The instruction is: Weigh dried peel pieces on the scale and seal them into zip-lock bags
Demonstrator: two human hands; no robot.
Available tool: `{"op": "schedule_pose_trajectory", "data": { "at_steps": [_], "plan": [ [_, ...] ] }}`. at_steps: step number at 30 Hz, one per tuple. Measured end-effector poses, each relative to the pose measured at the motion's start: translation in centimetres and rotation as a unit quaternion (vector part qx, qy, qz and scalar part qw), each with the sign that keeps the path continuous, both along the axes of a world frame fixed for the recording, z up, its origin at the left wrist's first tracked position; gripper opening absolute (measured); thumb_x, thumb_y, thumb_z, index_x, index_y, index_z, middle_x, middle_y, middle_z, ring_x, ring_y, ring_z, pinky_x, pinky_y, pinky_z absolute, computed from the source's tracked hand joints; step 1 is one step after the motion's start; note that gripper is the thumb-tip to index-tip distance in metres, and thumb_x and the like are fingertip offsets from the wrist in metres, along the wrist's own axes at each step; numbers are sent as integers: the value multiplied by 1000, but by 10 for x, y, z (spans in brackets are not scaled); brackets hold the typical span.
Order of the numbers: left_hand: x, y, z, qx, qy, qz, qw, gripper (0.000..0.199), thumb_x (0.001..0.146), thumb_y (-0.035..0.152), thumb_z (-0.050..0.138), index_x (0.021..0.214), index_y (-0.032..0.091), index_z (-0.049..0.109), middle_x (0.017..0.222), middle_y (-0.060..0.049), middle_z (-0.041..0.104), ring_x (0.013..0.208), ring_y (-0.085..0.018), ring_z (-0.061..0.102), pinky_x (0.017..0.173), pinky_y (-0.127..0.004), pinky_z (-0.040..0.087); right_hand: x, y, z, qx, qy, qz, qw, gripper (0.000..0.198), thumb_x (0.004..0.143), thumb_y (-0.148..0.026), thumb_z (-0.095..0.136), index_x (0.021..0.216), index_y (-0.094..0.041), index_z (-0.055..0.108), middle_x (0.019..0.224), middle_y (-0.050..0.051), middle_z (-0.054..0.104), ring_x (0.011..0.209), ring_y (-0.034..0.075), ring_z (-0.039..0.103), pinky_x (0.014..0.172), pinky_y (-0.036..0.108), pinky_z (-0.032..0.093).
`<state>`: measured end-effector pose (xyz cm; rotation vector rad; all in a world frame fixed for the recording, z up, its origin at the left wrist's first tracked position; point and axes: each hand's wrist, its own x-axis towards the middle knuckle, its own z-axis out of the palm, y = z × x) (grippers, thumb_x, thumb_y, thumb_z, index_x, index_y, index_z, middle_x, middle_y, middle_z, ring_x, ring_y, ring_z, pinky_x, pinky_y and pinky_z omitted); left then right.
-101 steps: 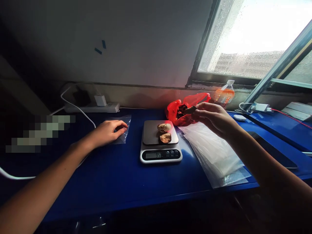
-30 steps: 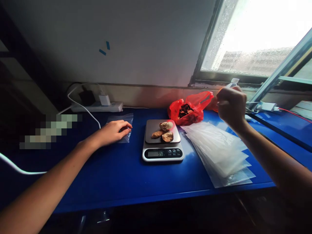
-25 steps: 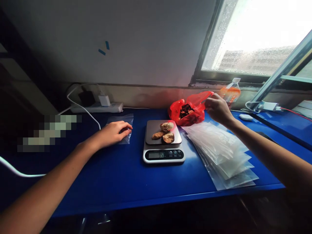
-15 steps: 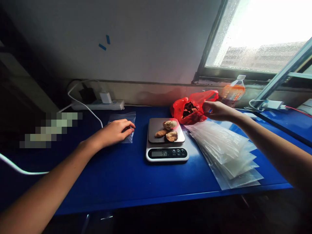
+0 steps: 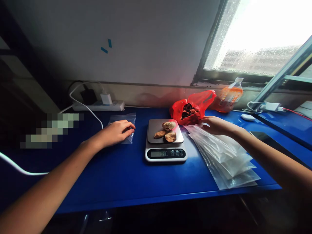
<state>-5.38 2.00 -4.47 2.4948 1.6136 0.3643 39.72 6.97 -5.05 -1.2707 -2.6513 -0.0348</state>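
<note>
My left hand (image 5: 118,130) rests on a small clear zip bag (image 5: 130,120), its fingers loosely bent and apart, holding nothing up. To its right, a white digital kitchen scale (image 5: 148,146) carries three dried brown pieces (image 5: 170,137) on its metal plate; its small display seems to read 189. Behind the scale, a red plastic bag (image 5: 176,110) stands open with dark reddish-brown dried pieces (image 5: 188,111) inside. My right hand (image 5: 215,125) is at the lower right side of that bag, thumb and fingers apart, fingertips by the red plastic. Fanned clear zip bags (image 5: 226,159) lie beneath it.
An orange drink bottle (image 5: 229,96) stands behind my right hand. A dark flat device (image 5: 275,144) lies by my right forearm, near a small white case (image 5: 248,117). A power strip (image 5: 117,105) with chargers and white cables sits along the wall.
My right hand has moved down from the red bag's rim to its lower side. The scale's reading has risen. My left hand has stayed put.
</note>
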Motion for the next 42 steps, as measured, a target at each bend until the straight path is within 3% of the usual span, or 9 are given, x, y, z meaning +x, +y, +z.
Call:
{"op": "schedule_pose_trajectory", "data": {
  "at_steps": [5, 13, 20, 26, 35, 42],
  "plan": [
    [1, 0, 0, 3, -1, -2, 1000, 43, 88, 48, 42, 106, 19, 68, 107, -9, 69, 97, -25, 65, 87, -38, 48, -1, -4, -3, -17, -6, 0, 1000, 40, 83, -9, 48, 114, -19, 72, 116, 12, 73, 103, 28, 70, 87, 41, 55],
    [0, 0, -1, 8, 1, -4, 1000, 40, 89, 45, 43, 107, 19, 68, 107, -9, 69, 98, -25, 64, 88, -37, 47, -3, 0, 0, -21, 1, 5, 1000, 29, 78, -7, 53, 95, -20, 73, 102, 9, 75, 90, 23, 71, 80, 35, 56],
    [-1, 1, -1, 1, 1, -5, 1000, 37, 90, 42, 44, 107, 19, 68, 107, -9, 68, 97, -24, 64, 87, -36, 47, 3, 2, -2, 74, 10, 25, 997, 39, 80, -10, 57, 115, -22, 70, 119, 11, 69, 107, 26, 67, 92, 39, 55],
    [-1, 1, -2, -3, -2, -7, 1000, 38, 90, 42, 44, 109, 19, 68, 108, -9, 67, 96, -24, 64, 85, -36, 47, 8, 5, -8, 40, 0, -4, 999, 26, 89, -23, 54, 109, -23, 70, 114, 8, 72, 99, 24, 69, 86, 38, 57],
    [0, 0, -1, -6, 1, -9, 1000, 37, 91, 41, 45, 109, 19, 68, 108, -9, 67, 98, -24, 64, 87, -37, 46, 3, 4, -7, 85, -5, 0, 996, 24, 85, -19, 58, 107, -20, 67, 108, 11, 70, 99, 25, 66, 85, 38, 55],
    [0, -1, -1, -5, 0, -8, 1000, 36, 91, 40, 45, 109, 19, 68, 108, -9, 68, 96, -23, 64, 85, -36, 47, 2, 4, -8, 43, -27, -9, 999, 20, 86, -19, 57, 104, -20, 67, 109, 11, 69, 95, 24, 67, 81, 36, 56]
  ]
}}
